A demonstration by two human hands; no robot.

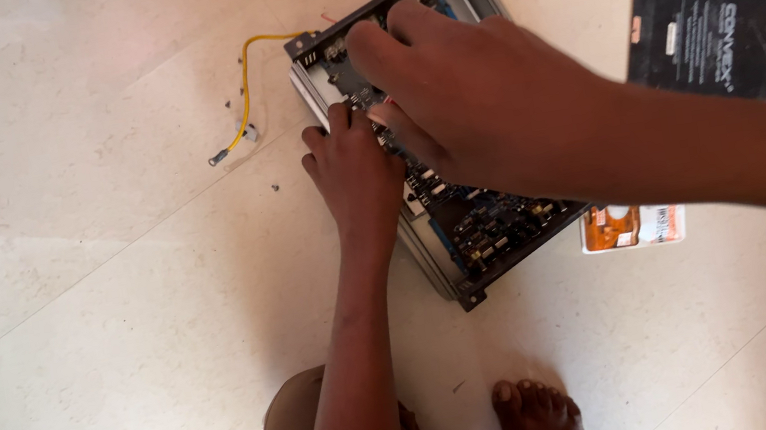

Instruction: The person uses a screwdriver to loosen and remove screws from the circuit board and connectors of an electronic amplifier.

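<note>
Left hand [353,164] grips the metal case [439,267] edge; right hand [461,92] pinches something on the circuit board [480,221]. Board looks fragile; hold the stiff case.

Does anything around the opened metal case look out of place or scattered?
Yes. A yellow wire trails out of the open metal case onto the floor, and small loose screws lie scattered beside it. Both hands, left hand and right hand, are on the circuit board.

A yellow wire [247,84] lay on the pale tiled floor [98,338] — near 1 black booklet [701,8] and 1 small orange packet [632,224] — with tiny screws [275,188] scattered about.
</note>
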